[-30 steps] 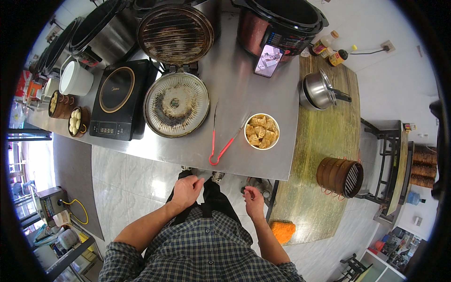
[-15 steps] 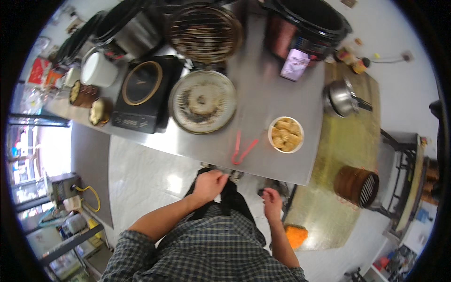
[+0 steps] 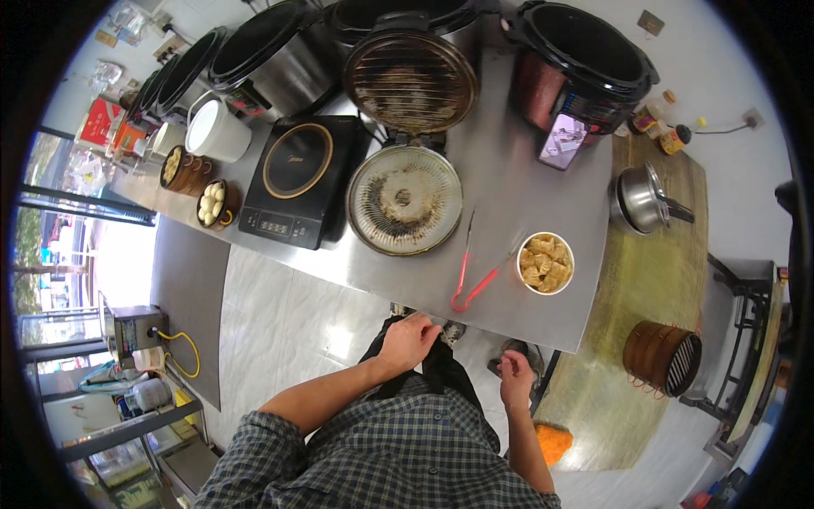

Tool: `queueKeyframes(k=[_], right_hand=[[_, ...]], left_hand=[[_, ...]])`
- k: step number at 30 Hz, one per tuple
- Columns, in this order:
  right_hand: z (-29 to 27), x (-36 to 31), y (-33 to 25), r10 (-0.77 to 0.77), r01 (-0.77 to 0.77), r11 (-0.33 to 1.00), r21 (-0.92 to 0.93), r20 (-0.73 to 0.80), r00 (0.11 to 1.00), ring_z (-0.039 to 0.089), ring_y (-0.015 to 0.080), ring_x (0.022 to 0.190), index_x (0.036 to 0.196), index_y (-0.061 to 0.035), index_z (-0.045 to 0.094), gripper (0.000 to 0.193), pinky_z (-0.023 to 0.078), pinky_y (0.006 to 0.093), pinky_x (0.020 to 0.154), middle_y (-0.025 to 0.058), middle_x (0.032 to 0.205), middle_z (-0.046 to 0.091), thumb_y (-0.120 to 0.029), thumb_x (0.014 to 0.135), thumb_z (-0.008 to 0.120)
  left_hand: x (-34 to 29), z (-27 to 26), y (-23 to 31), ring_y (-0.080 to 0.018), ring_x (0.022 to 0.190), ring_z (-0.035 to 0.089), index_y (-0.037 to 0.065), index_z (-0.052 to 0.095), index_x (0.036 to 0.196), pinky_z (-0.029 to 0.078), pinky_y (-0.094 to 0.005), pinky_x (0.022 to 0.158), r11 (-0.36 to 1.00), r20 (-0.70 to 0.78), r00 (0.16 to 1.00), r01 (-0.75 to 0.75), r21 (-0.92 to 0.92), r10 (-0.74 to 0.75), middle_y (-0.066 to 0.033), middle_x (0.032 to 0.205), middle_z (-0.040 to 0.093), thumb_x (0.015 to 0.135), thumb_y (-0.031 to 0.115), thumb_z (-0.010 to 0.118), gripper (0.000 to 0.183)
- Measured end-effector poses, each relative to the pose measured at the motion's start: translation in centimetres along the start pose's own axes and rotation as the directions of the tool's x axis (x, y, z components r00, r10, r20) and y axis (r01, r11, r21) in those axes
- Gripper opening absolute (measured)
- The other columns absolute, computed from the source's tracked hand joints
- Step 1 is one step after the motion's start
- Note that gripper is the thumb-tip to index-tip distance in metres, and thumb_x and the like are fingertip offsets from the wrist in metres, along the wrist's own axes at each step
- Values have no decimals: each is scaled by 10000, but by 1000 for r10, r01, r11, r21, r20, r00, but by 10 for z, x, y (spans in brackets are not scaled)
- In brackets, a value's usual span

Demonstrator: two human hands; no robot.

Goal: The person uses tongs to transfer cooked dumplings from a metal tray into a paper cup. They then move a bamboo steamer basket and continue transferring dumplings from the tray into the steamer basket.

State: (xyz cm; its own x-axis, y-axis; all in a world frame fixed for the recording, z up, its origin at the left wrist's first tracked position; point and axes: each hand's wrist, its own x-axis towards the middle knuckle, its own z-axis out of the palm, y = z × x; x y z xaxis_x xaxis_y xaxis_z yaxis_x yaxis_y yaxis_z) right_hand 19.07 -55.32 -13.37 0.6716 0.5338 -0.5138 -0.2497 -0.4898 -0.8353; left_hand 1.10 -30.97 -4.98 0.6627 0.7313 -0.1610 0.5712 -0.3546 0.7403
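A person is standing at a steel counter [image 3: 509, 187]. Red-handled tongs [image 3: 475, 270] are lying near its front edge, long axis running front to back, joined end toward the person, tips spreading away. Beside them is sitting a paper cup of fried pieces [image 3: 545, 263]. The left hand [image 3: 409, 341] and right hand [image 3: 515, 379] are hovering below the edge, loosely curled, holding nothing.

Brushed, dully gleaming steel counter [image 3: 517, 195]. On it, tongs [image 3: 475, 276] with red plastic handles and metal arms beside a smooth paper cup [image 3: 545, 263]; right of the counter, worn matt wooden table [image 3: 653, 280].
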Motion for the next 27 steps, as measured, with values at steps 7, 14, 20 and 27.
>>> queueKeyframes(k=[7, 14, 20, 27], right_hand=[[2, -1, 2, -31, 31, 999, -8, -25, 999, 695, 151, 836, 1179, 9, 685, 185, 581, 309, 777, 79, 981, 713, -79, 1017, 667], [6, -3, 3, -9, 7, 999, -41, -35, 999, 706, 165, 854, 1179, 6, 684, 188, 594, 326, 801, 88, 1000, 722, -86, 1015, 674], [11, -2, 8, 9, -9, 1000, -9, -36, 999, 715, 173, 862, 1183, -1, 689, 195, 591, 327, 787, 105, 1014, 733, -104, 1017, 676], [20, 3, 6, -54, 52, 997, -59, -25, 998, 728, 184, 833, 1179, -5, 695, 196, 590, 338, 782, 104, 1009, 743, -116, 1019, 672]], left_hand=[[5, -2, 3, -366, 742, 658, 10, 646, 897, 527, -453, 677, 998, 56, 997, 57, -9, -57, -176, 852, 650, 956, 149, 726, 170], [6, -1, -1, -355, 769, 678, 20, 654, 965, 546, -437, 698, 998, 83, 994, 64, 15, -65, -178, 918, 673, 954, 116, 709, 112], [4, -5, -4, -353, 794, 694, 25, 649, 1018, 557, -432, 712, 997, 110, 991, 73, -5, -72, -175, 947, 685, 954, 78, 685, 91], [-7, -27, -23, -424, 853, 691, 30, 649, 992, 558, -490, 753, 998, 103, 993, 54, 19, -56, -188, 945, 695, 957, 90, 653, 69]])
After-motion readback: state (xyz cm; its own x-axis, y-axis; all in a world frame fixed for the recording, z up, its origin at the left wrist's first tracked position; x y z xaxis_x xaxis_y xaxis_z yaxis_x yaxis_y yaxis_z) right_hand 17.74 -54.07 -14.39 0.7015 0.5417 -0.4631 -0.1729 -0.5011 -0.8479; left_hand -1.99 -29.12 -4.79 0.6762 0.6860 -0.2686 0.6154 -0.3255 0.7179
